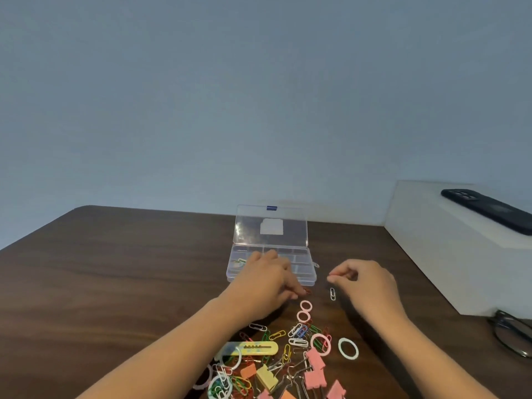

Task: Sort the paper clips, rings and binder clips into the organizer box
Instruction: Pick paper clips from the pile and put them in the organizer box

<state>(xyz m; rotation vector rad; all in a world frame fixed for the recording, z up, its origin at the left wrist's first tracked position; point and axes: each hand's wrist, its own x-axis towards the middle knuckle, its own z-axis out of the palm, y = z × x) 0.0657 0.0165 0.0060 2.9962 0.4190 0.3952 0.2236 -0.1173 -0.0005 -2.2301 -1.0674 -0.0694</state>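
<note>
The clear organizer box (300, 279) stands open at the table's middle, its lid (270, 226) upright. Its left compartment holds a few clips and a ring (239, 263). My left hand (264, 280) reaches over the box's front edge and pinches a red paper clip (307, 291) against the table. My right hand (368, 280) hovers to the right with curled fingers, thumb and forefinger together and nothing visible between them. A white paper clip (332, 293) lies just below those fingertips. Near me lies the pile of coloured paper clips (288, 341), pink rings (305, 311), a white ring (348, 348) and pink binder clips (315, 367).
A white block (460, 249) stands at the right with a dark phone (489, 210) on top. Eyeglasses (515, 332) lie at the right table edge. A yellow plastic holder (250, 348) rests in the pile. A small clip (316, 265) sits beside the box's right wall.
</note>
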